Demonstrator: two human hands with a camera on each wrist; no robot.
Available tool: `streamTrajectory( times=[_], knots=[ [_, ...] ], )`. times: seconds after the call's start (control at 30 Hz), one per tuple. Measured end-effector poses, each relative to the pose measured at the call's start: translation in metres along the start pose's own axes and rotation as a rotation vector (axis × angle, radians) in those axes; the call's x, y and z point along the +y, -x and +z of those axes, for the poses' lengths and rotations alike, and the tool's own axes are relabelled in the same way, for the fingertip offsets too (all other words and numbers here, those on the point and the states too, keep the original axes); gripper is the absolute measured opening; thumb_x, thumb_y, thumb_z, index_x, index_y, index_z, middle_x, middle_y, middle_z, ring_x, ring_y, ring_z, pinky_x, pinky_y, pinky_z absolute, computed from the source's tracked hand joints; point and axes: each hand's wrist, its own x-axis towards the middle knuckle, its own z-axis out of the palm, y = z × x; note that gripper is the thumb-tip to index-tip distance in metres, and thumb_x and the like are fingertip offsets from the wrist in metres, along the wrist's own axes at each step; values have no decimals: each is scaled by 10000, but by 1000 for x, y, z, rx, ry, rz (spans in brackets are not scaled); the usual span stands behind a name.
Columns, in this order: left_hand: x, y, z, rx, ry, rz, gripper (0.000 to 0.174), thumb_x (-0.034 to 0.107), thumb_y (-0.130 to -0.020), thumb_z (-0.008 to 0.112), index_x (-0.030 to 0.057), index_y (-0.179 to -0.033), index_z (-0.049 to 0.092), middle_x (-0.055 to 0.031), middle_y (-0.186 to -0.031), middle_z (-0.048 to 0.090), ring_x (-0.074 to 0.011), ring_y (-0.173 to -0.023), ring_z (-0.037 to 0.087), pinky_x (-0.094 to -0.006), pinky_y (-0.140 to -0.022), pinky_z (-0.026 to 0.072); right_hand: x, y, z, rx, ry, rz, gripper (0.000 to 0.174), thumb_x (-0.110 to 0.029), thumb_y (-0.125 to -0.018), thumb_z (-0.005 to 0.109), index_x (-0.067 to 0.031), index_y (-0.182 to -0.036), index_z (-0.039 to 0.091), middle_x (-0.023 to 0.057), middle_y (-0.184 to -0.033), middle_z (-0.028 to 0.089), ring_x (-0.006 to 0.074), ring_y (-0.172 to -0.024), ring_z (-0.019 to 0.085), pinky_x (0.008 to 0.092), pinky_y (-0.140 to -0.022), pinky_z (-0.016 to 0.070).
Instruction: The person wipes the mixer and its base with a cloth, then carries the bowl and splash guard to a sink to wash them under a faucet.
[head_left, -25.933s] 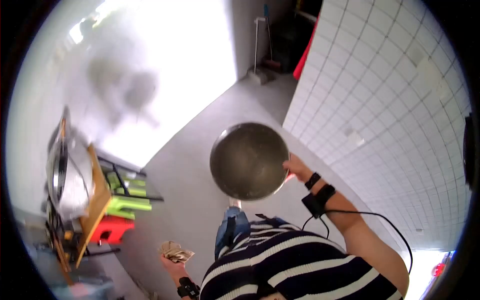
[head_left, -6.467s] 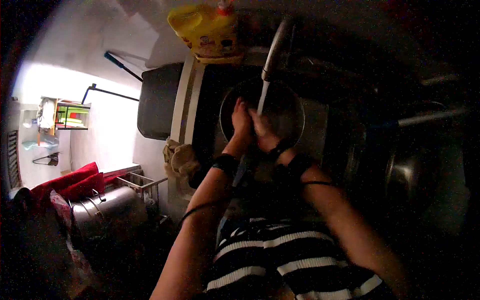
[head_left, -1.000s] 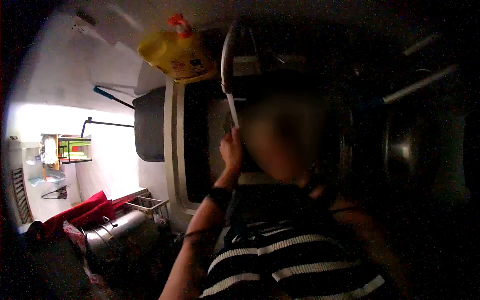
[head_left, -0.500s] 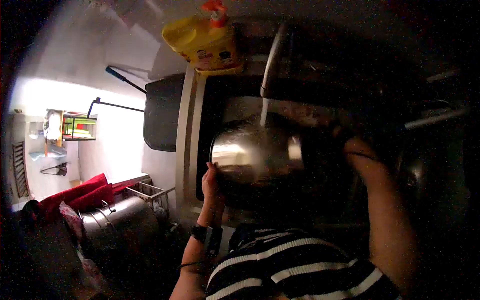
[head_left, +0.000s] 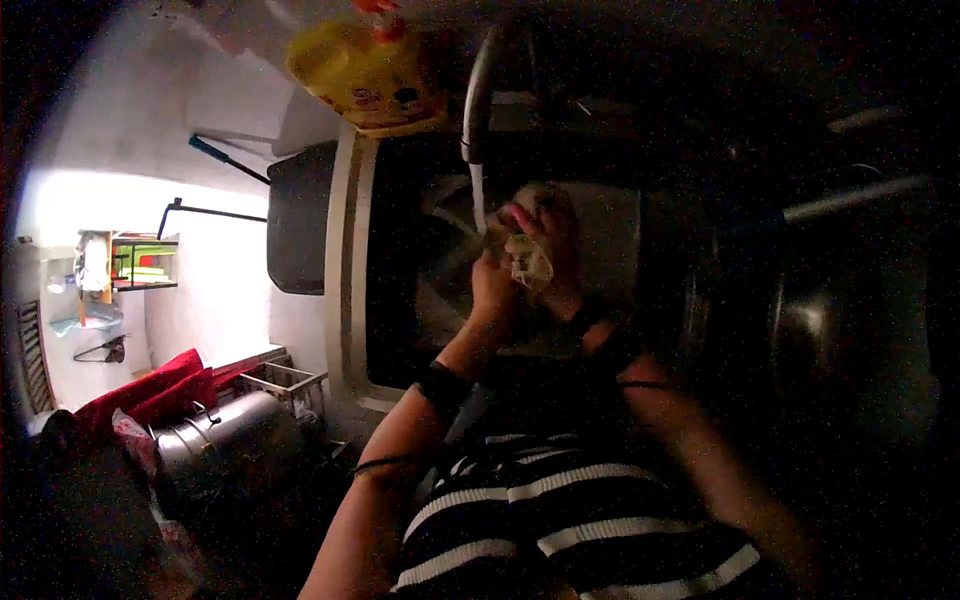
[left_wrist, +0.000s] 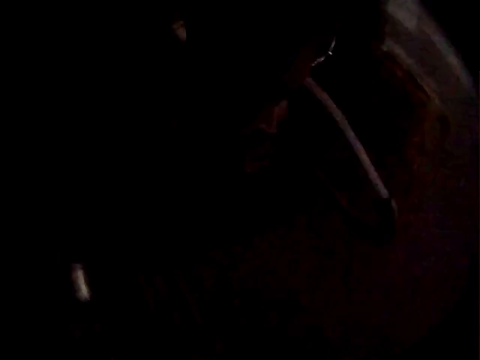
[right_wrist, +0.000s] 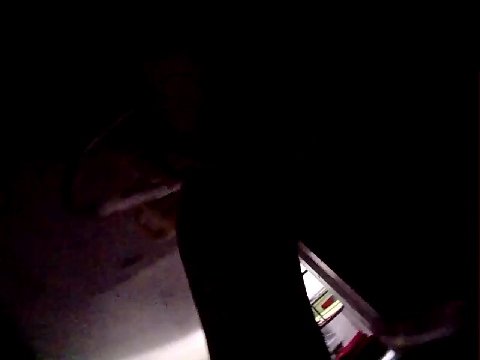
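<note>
Both hands meet over the dark sink (head_left: pixel 640 225), close beside the water stream (head_left: pixel 478 195) from the curved tap (head_left: pixel 477 110). Between them is a crumpled pale cloth (head_left: pixel 530 265). My left hand (head_left: pixel 494 288) grips it from the left. My right hand (head_left: pixel 562 240) curls round it from the far right side, its fingers partly lost in shadow. Both wrist views are nearly black; a thin pale streak (left_wrist: pixel 352 139) shows in the left one.
A yellow jug (head_left: pixel 370 85) with a red pump top stands behind the sink's left corner. Left of the pale sink rim (head_left: pixel 345 260) is a grey long-handled dustpan (head_left: pixel 303 215). A metal cylinder (head_left: pixel 225 440) and red cloth (head_left: pixel 150 390) lie lower left.
Earlier a metal basin was carried, then stood under the tap, then was turned over; the hands have left it. The cloth, earlier on the sink's left edge, is now between both hands.
</note>
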Motion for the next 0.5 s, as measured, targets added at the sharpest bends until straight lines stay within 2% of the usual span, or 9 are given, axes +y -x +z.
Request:
streamTrajectory(
  times=[0.1,0.13,0.17,0.2,0.23,0.33,0.4,0.47,0.5],
  knots=[
    [0,-1,-11,-119,-596,246,148,67,-773,526,-33,-852,602,-224,-861,615,-374,-861,591,-427,-667,466,58,-72,0,-13,-630,294,353,-79,-859,499,-22,-1207,490,100,-1155,529,205,-1090,487,304,-939,380],
    [-7,4,-12,-104,-632,155,158,63,-774,517,-19,-882,600,-222,-856,614,-374,-855,592,-433,-671,469,82,-90,-13,-80,-597,255,354,-75,-859,498,-22,-1209,489,100,-1155,529,205,-1091,486,303,-940,379],
    [-20,12,-10,-91,-665,65,175,59,-776,509,-4,-911,598,-219,-851,614,-375,-849,593,-439,-675,472,104,-103,-32,-168,-393,91,377,-65,-843,519,-25,-1217,486,97,-1161,528,205,-1098,481,302,-941,378],
    [-4,23,-9,-230,-964,95,212,64,-785,497,16,-973,583,-213,-874,613,-369,-840,597,-449,-681,476,112,-112,-41,-255,-185,-76,402,-56,-827,540,-28,-1224,484,94,-1167,526,205,-1105,477,300,-942,378],
    [12,34,-8,-369,-1247,169,256,68,-795,485,37,-1035,567,-207,-897,612,-363,-831,601,-458,-687,480,92,-117,-46,-253,-86,-97,431,-50,-814,552,-34,-1237,474,91,-1164,529,203,-1096,484,302,-933,385],
    [-48,17,-20,-409,-1351,272,347,69,-794,493,60,-1141,504,-195,-960,598,-340,-880,595,-450,-685,487,6,-103,-50,-247,-37,8,518,-37,-777,591,-55,-1273,443,83,-1154,536,203,-1066,506,309,-909,405],
    [-91,3,-21,-398,-1372,449,338,103,-816,501,68,-1152,503,-176,-1021,584,-308,-921,587,-434,-693,489,-16,-89,-39,-232,-294,224,567,-33,-757,614,-67,-1291,423,83,-1145,540,206,-1037,521,314,-894,417],
    [-108,-9,-25,-433,-1127,435,336,166,-838,509,74,-1161,506,-152,-1062,573,-273,-958,571,-409,-723,485,-11,-89,-29,-166,-492,340,609,-25,-740,630,-74,-1304,404,88,-1125,547,208,-1002,536,319,-872,432],
    [-107,-15,-30,-466,-870,328,343,213,-849,512,76,-1164,508,-137,-1074,568,-254,-974,559,-392,-749,479,-5,-87,-25,-142,-539,386,606,-26,-736,635,-74,-1296,410,86,-1107,553,208,-985,542,321,-858,440]
  ],
)
